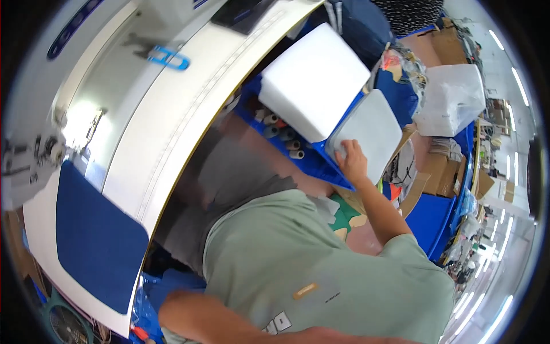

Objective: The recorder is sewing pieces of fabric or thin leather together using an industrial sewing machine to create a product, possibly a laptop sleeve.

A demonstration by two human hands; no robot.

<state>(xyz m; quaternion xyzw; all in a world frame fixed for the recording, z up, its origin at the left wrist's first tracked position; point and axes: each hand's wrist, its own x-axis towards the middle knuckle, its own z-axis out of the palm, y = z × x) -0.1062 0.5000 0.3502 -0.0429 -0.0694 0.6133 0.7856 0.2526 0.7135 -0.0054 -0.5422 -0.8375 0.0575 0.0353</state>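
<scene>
My right hand (350,157) is on a stack of pale grey rounded panels (372,123) at the side of a blue crate (326,172), fingers bent and gripping near the panels' edge. Beside it are a thick white stack (314,80) and several thread cones (295,146) in the crate. My left hand (175,309) is low at the bottom left, near blue plastic material (149,292), its fingers hidden. A dark blue rounded panel (100,241) lies on the white sewing table (134,166).
A sewing machine (31,157), blue scissors (169,57) and a dark device (243,11) are on the left. To the right are a plastic-wrapped white bundle (450,97), cardboard boxes (438,172) and blue bins (429,226). A fan (66,321) is at the lower left.
</scene>
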